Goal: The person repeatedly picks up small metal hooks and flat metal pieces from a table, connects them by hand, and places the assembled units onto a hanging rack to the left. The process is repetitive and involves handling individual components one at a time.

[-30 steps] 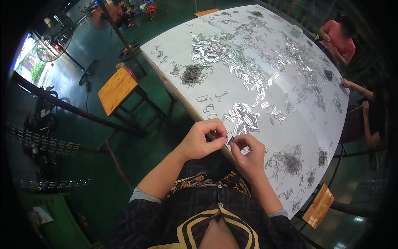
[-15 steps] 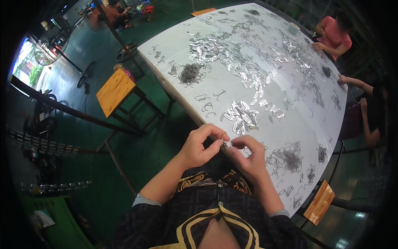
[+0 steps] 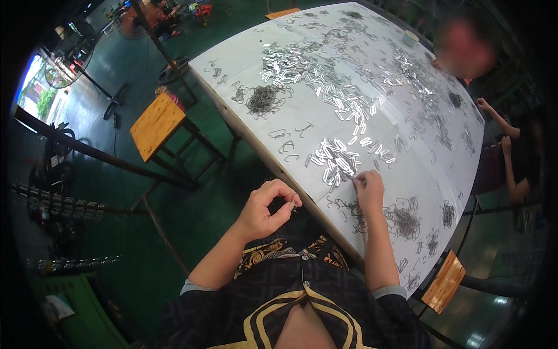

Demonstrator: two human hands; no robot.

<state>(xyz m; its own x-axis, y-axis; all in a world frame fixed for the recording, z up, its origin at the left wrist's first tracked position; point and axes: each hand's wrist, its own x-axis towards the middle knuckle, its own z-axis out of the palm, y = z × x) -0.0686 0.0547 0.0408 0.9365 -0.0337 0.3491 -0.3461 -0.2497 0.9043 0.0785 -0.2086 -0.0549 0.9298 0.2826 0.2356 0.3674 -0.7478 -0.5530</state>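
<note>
My left hand (image 3: 264, 210) hovers off the table's near edge, thumb and forefinger pinched on a thin dark metal piece (image 3: 295, 202); its full shape is hidden. Over the tabletop, my right hand (image 3: 370, 191) has its fingertips pressed together at the lower right edge of a small pile of shiny oblong metal links (image 3: 334, 160). Whether a link is between those fingers I cannot make out. Just below that pile lie scattered dark wire hooks (image 3: 343, 206), partly behind my right hand. A denser heap of hooks (image 3: 405, 218) spreads right of my right forearm.
The white-covered table (image 3: 244, 131) carries a long band of more links (image 3: 325, 81) and a dark hook heap (image 3: 263, 100). A tub (image 3: 410, 38) stands at the far side. Wooden stools (image 3: 156, 125) flank the table. Other people work along its right side.
My hands were together at the table edge and have come apart. The right one moved forward to the link pile; the left drew back slightly left, still pinching.
</note>
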